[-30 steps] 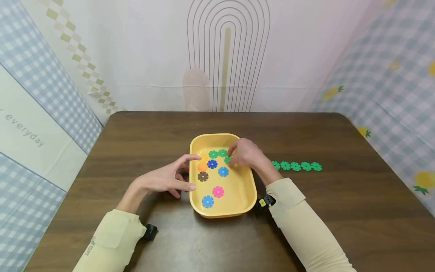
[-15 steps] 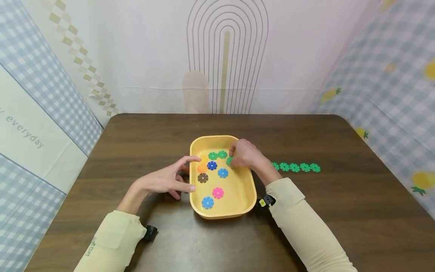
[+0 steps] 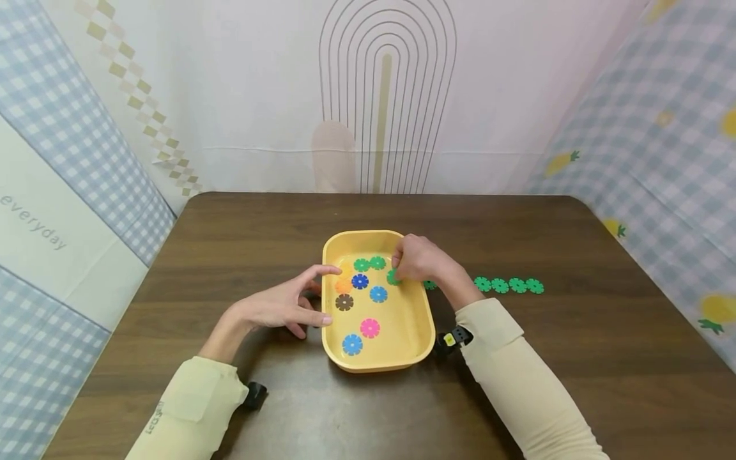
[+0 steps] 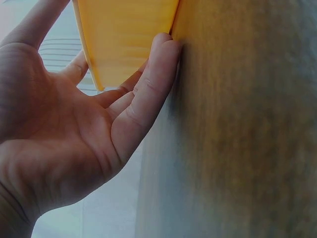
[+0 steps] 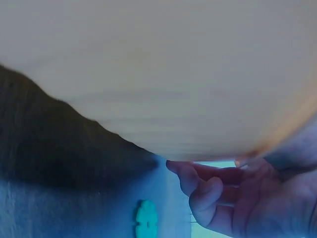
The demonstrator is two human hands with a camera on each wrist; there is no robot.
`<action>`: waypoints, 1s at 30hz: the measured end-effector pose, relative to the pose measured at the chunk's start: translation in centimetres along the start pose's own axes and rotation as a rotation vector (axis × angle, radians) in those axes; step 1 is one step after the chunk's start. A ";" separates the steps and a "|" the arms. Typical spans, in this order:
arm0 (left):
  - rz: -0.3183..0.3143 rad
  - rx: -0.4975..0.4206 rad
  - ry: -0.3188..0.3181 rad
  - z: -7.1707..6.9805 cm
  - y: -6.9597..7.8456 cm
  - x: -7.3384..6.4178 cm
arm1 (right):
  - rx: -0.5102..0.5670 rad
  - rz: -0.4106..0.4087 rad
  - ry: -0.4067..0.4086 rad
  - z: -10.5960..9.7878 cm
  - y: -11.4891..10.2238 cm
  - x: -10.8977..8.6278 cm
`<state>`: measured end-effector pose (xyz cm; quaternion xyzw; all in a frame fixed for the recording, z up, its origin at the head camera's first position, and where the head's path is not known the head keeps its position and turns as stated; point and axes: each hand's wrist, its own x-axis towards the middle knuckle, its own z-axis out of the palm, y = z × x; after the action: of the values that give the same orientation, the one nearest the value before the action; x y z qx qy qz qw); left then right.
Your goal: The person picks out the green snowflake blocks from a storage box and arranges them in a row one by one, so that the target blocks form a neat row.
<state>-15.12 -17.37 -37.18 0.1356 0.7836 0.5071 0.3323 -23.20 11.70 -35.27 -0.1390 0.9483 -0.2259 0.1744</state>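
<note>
My right hand (image 3: 424, 259) reaches over the right wall of a yellow plastic tray (image 3: 402, 338) and pinches a green notched snowflake disc (image 3: 393, 276); the fingertips are partly hidden. At the tray's left wall, my left hand (image 3: 282, 299) holds the rim, thumb and index finger over it and the other fingers against the outside, as the left wrist view shows. Loose in the tray lie two touching green discs (image 3: 369, 263), a dark blue disc (image 3: 360, 281), a brown disc (image 3: 344, 302), a pink disc (image 3: 370, 328), two light blue discs (image 3: 352, 344) and orange-yellow pieces (image 3: 344, 285).
A row of several green discs (image 3: 500, 285) lies on the brown table (image 3: 575, 358) right of the tray, partly behind my right forearm. A patterned cloth (image 3: 259, 96) hangs at the table's far edge.
My right hand has shifted slightly right toward the tray's wall, and the green disc in its fingers has moved with it. The left hand stays at the left rim.
</note>
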 end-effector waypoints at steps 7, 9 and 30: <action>0.004 0.005 0.002 0.0 -0.2 0.0 | 0.064 0.015 -0.014 -0.3 0.2 -0.3; 0.007 0.008 0.002 0.0 -0.2 0.1 | 0.089 0.024 -0.009 -0.3 0.3 -0.4; 0.020 0.009 -0.001 0.1 -0.3 0.2 | 0.359 -0.083 0.265 -2.8 2.6 -3.9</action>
<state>-15.17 -17.30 -37.51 0.1452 0.7843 0.5067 0.3272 -21.31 16.37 -33.14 -0.1137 0.9009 -0.4144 0.0610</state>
